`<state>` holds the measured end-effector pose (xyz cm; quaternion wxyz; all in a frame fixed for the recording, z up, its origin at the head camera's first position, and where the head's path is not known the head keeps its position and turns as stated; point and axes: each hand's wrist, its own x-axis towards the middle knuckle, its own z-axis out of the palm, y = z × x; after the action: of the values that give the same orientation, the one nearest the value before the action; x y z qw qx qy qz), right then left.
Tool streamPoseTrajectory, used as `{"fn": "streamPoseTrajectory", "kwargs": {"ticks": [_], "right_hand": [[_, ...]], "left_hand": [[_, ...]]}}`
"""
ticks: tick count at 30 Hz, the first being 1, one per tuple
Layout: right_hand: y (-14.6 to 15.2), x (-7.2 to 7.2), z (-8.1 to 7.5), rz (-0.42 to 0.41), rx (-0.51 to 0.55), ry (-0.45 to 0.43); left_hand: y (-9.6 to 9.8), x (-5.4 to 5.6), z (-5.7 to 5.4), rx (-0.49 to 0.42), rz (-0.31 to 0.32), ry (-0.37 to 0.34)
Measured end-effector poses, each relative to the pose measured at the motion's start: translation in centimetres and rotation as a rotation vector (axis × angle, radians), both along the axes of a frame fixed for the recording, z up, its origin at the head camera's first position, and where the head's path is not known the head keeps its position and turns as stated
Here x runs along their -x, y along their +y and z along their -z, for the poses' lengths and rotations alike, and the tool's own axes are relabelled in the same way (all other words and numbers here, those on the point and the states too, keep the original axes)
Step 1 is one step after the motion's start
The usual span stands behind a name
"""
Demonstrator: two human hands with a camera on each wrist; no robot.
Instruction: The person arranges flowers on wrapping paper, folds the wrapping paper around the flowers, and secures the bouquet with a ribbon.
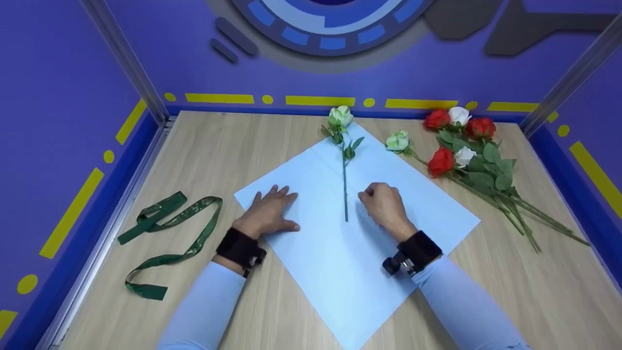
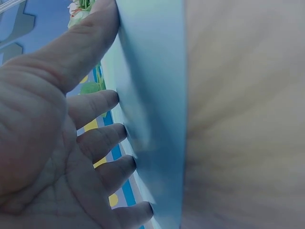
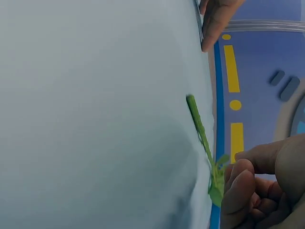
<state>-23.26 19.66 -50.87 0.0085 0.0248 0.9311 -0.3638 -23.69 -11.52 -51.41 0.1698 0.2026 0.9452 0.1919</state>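
A square sheet of pale blue paper (image 1: pixel 335 272) lies cornerwise on the wooden table. One pale green rose (image 1: pixel 340 116) rests on it, bloom at the far corner and stem pointing toward me. With fingers spread, my left hand (image 1: pixel 267 211) rests on the paper's left corner; the left wrist view shows its fingertips (image 2: pixel 127 164) touching the sheet. My right hand (image 1: pixel 386 206) is over the paper, just right of the stem. Its fingers are curled, thumb against the index finger, and nothing shows between them. In the right wrist view the stem (image 3: pixel 199 121) lies apart from that hand.
Beyond the paper's right edge lies a pile of red roses (image 1: pixel 441 162) and white roses (image 1: pixel 465 156), stems toward the right front. Another green rose (image 1: pixel 397 141) overlaps the paper's upper right edge. A green ribbon (image 1: pixel 187 253) curls at left. Blue walls (image 1: pixel 291 73) enclose the table.
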Motion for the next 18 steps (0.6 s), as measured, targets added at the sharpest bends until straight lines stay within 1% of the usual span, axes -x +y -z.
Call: {"fn": "streamPoseTrajectory", "kwargs": {"ticks": [4, 7, 13, 18], "right_hand": [[3.1, -0.6, -0.5, -0.009, 0.000, 0.071], [5.6, -1.0, -0.8, 0.000, -0.030, 0.116], [11.0, -2.0, -0.9, 0.058, -0.155, 0.215], [15.6, -2.4, -0.4, 0.104, -0.264, 0.246]], "left_hand": [[-0.1, 0.0, -0.1, 0.001, -0.006, -0.004], [-0.2, -0.1, -0.1, -0.002, -0.014, -0.009], [0.0, 0.0, -0.3, -0.003, -0.016, -0.010], [0.2, 0.0, -0.2, 0.001, -0.004, -0.005]]}}
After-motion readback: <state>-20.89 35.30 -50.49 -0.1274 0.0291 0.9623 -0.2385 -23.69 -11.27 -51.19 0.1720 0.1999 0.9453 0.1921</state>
